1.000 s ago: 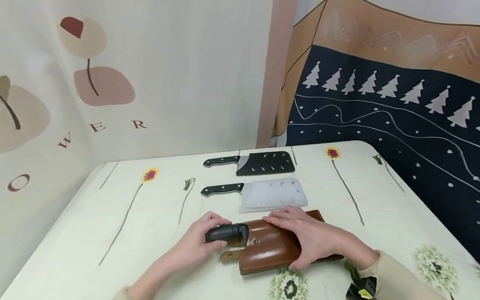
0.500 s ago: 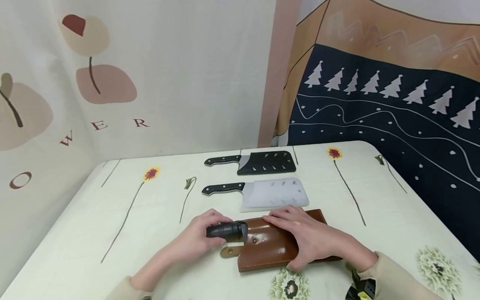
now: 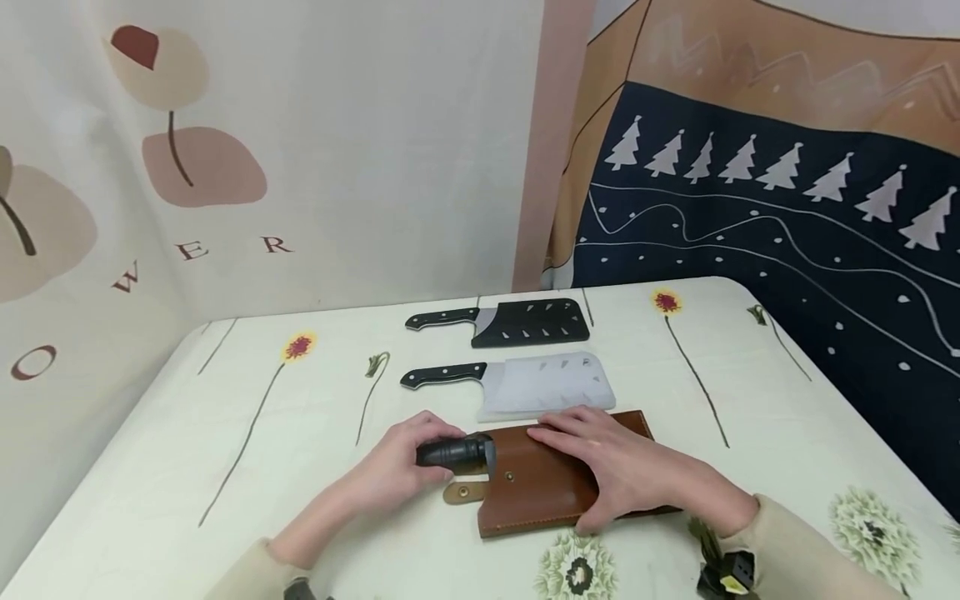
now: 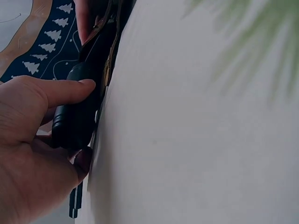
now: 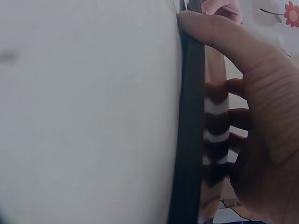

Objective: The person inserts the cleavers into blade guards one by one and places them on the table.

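A brown leather knife sheath (image 3: 525,496) lies flat at the near middle of the table, its mouth to the left. From that mouth sticks a black knife handle (image 3: 452,452) with a sliver of blade; the rest of the blade is hidden inside. My left hand (image 3: 399,462) grips this handle between thumb and fingers, also seen close in the left wrist view, where the handle (image 4: 77,109) is dark. My right hand (image 3: 618,467) spans the sheath, thumb at the near edge, fingers over the far side. A snap strap (image 3: 465,492) hangs loose beside the handle.
Behind the sheath lies a cleaver in a translucent white blade cover (image 3: 551,386), and farther back one in a black cover (image 3: 532,322). Both handles point left. A flower-printed cloth (image 3: 300,433) covers the table, and curtains (image 3: 375,167) hang behind it.
My left hand and the handle have shifted very slightly right, toward the sheath. The sheath now lies flatter and a touch farther from me. Both hands keep their holds.
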Demonstrator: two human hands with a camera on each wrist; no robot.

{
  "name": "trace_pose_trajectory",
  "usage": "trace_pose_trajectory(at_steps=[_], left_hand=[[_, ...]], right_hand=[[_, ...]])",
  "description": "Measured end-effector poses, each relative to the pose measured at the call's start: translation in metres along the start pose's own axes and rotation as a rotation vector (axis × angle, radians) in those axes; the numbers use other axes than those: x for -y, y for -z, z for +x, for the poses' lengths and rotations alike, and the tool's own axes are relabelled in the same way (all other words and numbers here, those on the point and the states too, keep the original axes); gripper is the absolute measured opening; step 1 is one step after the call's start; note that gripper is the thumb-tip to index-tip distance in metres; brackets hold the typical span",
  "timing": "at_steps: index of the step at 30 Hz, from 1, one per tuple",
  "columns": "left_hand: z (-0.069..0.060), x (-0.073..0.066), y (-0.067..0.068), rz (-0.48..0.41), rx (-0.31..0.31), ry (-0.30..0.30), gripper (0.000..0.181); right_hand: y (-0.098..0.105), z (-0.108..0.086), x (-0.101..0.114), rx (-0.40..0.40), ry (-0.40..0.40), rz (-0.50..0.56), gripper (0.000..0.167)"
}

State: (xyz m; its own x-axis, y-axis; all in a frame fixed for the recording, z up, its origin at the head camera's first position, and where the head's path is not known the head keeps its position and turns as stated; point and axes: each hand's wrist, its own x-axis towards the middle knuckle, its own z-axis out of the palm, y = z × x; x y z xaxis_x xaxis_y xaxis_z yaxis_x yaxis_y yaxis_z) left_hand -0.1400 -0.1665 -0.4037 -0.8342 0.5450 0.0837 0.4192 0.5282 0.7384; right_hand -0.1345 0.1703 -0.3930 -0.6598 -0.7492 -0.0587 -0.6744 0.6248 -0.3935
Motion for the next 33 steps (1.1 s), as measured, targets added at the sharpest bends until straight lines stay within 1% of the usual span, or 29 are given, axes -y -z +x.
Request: trace_pose_trajectory(at_steps=[4,8,12,18,23,27,31,33], left_hand=[[-0.002,0.005,0.005,0.007,0.017,0.010,0.042],[-0.006,0.009,0.014,0.001,0.027,0.010,0.039],[-0.012,0.011,0.022,-0.012,0.024,0.016,0.042],[-0.016,0.011,0.031,-0.037,0.004,0.042,0.044],[-0.018,0.010,0.038,-0.043,-0.054,0.031,0.041],[-0.019,0.008,0.044,-0.064,-0.100,0.012,0.039],[-0.018,0.004,0.050,-0.084,-0.119,0.000,0.038],[-0.014,0.000,0.052,-0.084,-0.120,-0.007,0.036]], right_hand=[[0.001,-0.004,-0.001,0.000,0.002,0.028,0.101],[0.003,-0.011,-0.004,-0.028,-0.006,0.086,0.096],[0.004,-0.017,-0.007,-0.052,-0.010,0.109,0.091],[0.008,-0.023,-0.011,-0.085,-0.014,0.125,0.076],[0.014,-0.028,-0.016,-0.135,-0.032,0.111,0.071],[0.019,-0.032,-0.020,-0.172,-0.036,0.072,0.067],[0.029,-0.031,-0.025,-0.216,-0.045,0.003,0.066],[0.036,-0.029,-0.029,-0.242,-0.056,-0.026,0.067]])
